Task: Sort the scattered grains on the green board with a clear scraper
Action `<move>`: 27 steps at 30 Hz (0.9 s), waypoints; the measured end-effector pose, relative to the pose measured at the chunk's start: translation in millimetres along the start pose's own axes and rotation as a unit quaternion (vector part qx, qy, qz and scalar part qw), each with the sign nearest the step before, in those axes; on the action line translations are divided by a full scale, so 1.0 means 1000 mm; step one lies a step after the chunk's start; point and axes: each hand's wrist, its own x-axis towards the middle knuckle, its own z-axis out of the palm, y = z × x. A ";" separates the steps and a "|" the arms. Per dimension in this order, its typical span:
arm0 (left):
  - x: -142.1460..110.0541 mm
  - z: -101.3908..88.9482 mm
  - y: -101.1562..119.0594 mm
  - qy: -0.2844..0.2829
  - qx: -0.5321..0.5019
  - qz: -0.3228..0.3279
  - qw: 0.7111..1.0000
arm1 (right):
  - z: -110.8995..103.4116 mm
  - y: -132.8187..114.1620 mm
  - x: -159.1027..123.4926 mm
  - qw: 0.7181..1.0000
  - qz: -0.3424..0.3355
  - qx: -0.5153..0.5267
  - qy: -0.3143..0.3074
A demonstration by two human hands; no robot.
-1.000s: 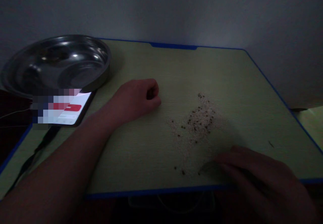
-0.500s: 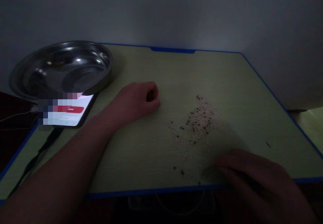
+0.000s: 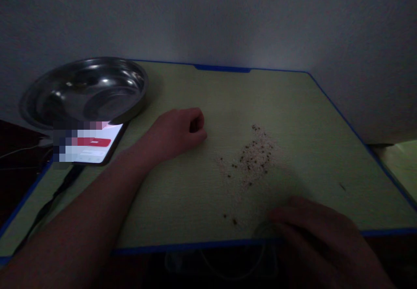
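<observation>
Lower right, the right hand [image 3: 321, 228] is dim and cut off; whether its grip is closed on anything, I cannot tell. Centre, the left hand [image 3: 177, 133] curls loosely, its contents hidden. Speckled grains [image 3: 257, 156] lie right of centre on the bench [image 3: 228, 93]. The dark speck at the near edge half a second ago no longer shows.

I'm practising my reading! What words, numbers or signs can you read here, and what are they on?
None can be read.
Phone: the marks on its red button and below are too small and blurred; part of the screen is pixelated.
Metal bowl, table: no writing shows.
</observation>
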 end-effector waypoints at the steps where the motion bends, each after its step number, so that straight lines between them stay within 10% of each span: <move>1: 0.000 0.000 0.000 -0.001 0.001 0.000 1.000 | 0.001 -0.002 0.001 1.000 -0.005 0.005 -0.006; 27: -0.001 0.001 -0.001 0.010 -0.005 0.014 1.000 | 0.021 -0.013 0.012 0.999 -0.034 -0.032 0.028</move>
